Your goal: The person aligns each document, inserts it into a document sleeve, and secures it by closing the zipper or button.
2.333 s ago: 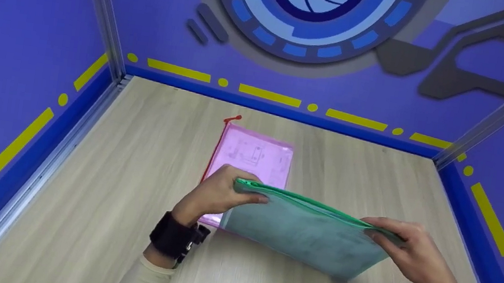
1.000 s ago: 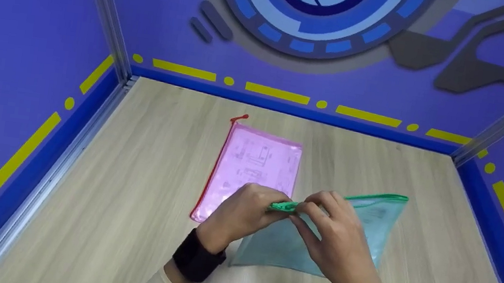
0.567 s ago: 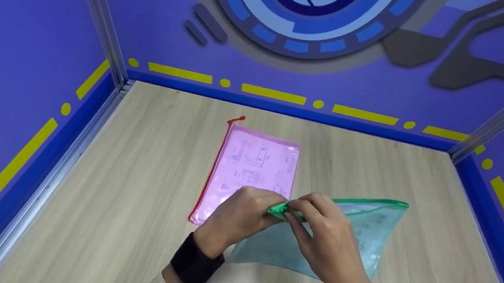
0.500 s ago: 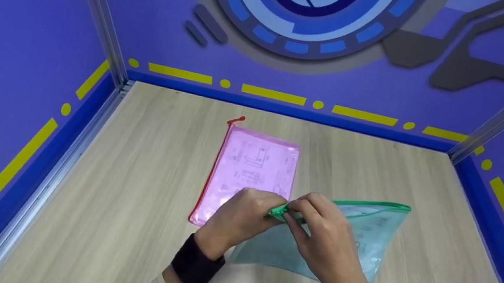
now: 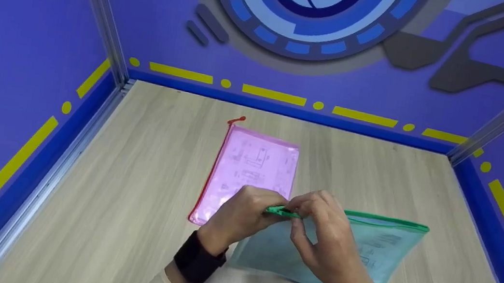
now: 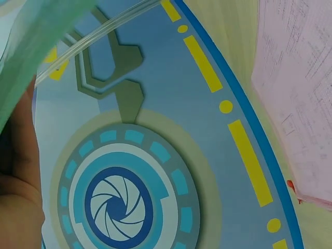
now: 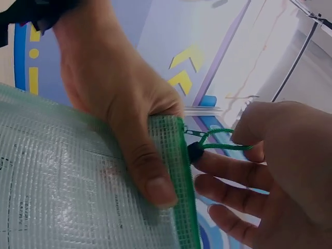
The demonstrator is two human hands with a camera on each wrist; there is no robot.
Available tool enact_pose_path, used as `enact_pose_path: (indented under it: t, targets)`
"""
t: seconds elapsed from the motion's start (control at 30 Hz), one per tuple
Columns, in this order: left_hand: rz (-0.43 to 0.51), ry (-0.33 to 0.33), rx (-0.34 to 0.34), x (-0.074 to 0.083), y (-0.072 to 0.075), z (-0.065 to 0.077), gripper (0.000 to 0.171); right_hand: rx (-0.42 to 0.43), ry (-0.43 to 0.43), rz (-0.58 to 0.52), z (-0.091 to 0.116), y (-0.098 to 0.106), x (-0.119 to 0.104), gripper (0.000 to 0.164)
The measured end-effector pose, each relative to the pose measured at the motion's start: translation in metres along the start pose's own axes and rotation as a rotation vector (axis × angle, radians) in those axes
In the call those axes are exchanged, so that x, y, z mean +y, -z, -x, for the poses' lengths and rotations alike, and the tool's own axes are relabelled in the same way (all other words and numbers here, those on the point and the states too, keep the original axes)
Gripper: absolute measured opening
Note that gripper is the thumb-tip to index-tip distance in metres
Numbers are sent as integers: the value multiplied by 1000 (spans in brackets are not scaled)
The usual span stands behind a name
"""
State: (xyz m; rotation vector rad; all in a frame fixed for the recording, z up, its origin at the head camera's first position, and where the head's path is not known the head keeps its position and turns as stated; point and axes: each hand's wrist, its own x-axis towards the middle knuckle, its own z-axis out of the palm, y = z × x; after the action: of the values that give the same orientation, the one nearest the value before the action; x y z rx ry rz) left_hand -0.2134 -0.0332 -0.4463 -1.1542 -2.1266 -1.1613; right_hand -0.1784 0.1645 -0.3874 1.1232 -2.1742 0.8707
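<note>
A translucent green mesh zip pouch (image 5: 276,252) with printed paper inside stands tilted above the table, its bright green zipper edge (image 5: 385,221) uppermost. My left hand (image 5: 240,213) grips the pouch's left end at the zipper; in the right wrist view its thumb (image 7: 155,189) lies flat on the mesh. My right hand (image 5: 329,237) is close beside it. Its thumb and forefinger pinch the green cord loop (image 7: 223,146) on the zipper slider (image 7: 194,133), as the right wrist view shows, with the other fingers loosely bent. Behind lies a pink zip pouch (image 5: 261,162), partly hidden by my hands.
The pink pouch has a red zipper edge (image 5: 211,175) and a red pull (image 5: 237,120) at its far corner. A wood-grain table (image 5: 153,148) carries everything. Blue printed panels (image 5: 272,61) wall it at the back and both sides, with metal posts (image 5: 99,9) at the corners.
My right hand has left the green pouch's right end and come across to the zipper beside my left hand. Lately the pouch's free right end has swung rightward and lower. The pink pouch stays put.
</note>
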Motion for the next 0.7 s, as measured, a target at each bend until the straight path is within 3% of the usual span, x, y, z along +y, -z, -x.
enact_pose_path:
  t: [0.27,0.37,0.53,0.7]
  targets:
    - [43,19,13,-2,3,1,10,-22,-66,-183,3,4,-3,11]
    - [21,16,17,-3,3,2,17,-44,-101,-208,1,1,-6,22]
    - [-3,10,19,-5,5,2,15,-71,-64,-50,-1,-5,-6,37]
    - [5,15,42,-5,7,1,14,-5,-35,120,0,-13,-4,35]
